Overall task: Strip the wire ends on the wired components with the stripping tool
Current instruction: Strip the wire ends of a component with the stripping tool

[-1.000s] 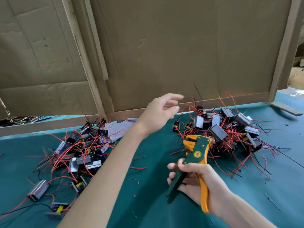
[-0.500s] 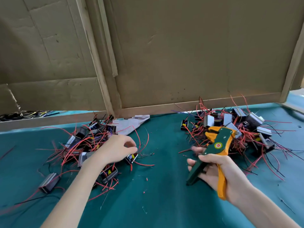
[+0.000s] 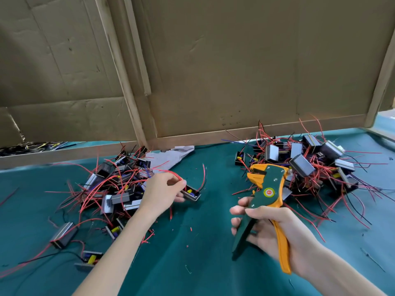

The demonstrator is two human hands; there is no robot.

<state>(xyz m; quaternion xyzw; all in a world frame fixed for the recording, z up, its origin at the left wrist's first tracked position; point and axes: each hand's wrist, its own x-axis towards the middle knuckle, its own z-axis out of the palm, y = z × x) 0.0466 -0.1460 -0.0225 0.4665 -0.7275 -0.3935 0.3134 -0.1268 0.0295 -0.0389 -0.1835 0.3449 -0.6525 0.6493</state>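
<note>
Surface: teal cloth (image 3: 192,263) covers the bench; cardboard panels (image 3: 235,71) in wooden frames stand along its far edge.
Wired component: the wired component (image 3: 192,194), a small black block, sits at the left hand's fingertips, just right of the left pile; its red lead (image 3: 204,176) curves upward.
Left hand: the left hand (image 3: 162,193) pinches that block, fingers curled.
Stripping tool: the stripping tool (image 3: 267,189), green and orange, stands apart to the right, head up, handles spread.
Right hand: the right hand (image 3: 271,227) grips both handles.
Piles: left pile (image 3: 115,184) and right pile (image 3: 310,163) are tangled blocks with red and black wires.
Other: grey rag (image 3: 168,157) behind the left pile; wire scraps (image 3: 147,238) on the cloth.
</note>
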